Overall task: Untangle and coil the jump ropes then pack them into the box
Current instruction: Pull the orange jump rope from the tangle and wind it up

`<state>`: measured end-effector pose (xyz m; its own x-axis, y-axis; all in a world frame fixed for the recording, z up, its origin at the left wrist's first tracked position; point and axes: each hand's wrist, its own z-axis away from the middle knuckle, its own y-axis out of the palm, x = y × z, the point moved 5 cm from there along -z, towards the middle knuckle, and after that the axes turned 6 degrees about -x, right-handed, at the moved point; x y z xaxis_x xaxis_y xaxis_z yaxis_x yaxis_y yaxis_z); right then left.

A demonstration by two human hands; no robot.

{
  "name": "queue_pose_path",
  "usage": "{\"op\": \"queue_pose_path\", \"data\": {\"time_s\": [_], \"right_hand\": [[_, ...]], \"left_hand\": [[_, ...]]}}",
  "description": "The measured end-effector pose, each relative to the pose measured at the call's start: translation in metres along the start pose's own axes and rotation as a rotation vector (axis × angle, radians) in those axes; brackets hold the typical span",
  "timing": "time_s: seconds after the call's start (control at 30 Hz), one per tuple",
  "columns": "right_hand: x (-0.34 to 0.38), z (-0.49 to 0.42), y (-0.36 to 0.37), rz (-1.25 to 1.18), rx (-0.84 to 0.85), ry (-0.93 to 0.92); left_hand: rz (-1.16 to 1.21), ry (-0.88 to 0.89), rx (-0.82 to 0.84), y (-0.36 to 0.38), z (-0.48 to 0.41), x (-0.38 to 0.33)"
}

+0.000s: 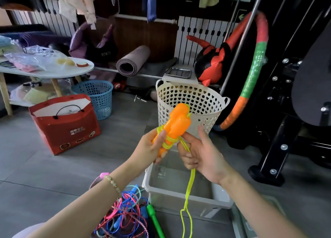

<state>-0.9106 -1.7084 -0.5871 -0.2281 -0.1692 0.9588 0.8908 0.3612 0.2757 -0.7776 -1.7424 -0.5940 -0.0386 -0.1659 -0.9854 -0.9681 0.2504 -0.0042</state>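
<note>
At the upper left of the frame a white table carried plastic bags, and below it on the grey floor stood a red paper bag with a blue basket just behind it. Along the bottom edge, left of centre, lay a tangle of pink, blue and braided jump ropes, a green handle sticking out at its right side. Above that, near the middle of the frame, the left hand gripped the lower part of a pair of orange handles, thumb pressed on the front. The handles were held side by side, tilted up to the right. A yellow rope was wound several times round them just above the thumb. From the wraps the rope ran into the right hand, which pinched it between loosely curled fingers, then hung down in front of the clear plastic box on the floor. Behind the hands stood a white perforated basket, and a padded hoop leaned at the right.
</note>
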Motion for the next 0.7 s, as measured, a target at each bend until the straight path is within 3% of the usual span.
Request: {"op": "queue_pose_path", "data": {"time_s": [0.1,0.23,0.3,0.4,0.57,0.63,0.7], "right_hand": [[-0.003,-0.002,-0.001,0.275,-0.169,-0.114],[0.002,-0.002,-0.006,0.988,-0.478,-0.468],[0.003,-0.005,-0.007,1.161,-0.562,-0.528],[0.001,-0.014,-0.009,1.019,-0.599,-0.383],[-0.016,-0.028,0.011,0.261,-0.452,0.030],[-0.012,-0.027,0.020,0.158,-0.344,0.081],[-0.009,-0.028,0.025,0.205,-0.238,0.087]], "left_hand": [[0.068,-0.073,-0.040,0.001,0.000,0.003],[0.151,-0.152,-0.064,-0.003,-0.002,0.006],[0.175,-0.179,-0.088,-0.005,-0.004,0.006],[0.203,-0.228,-0.153,-0.007,-0.006,0.008],[0.201,-0.247,-0.291,-0.014,-0.012,0.013],[0.179,-0.226,-0.348,-0.019,-0.013,0.014],[0.170,-0.210,-0.385,-0.024,-0.013,0.013]]}}
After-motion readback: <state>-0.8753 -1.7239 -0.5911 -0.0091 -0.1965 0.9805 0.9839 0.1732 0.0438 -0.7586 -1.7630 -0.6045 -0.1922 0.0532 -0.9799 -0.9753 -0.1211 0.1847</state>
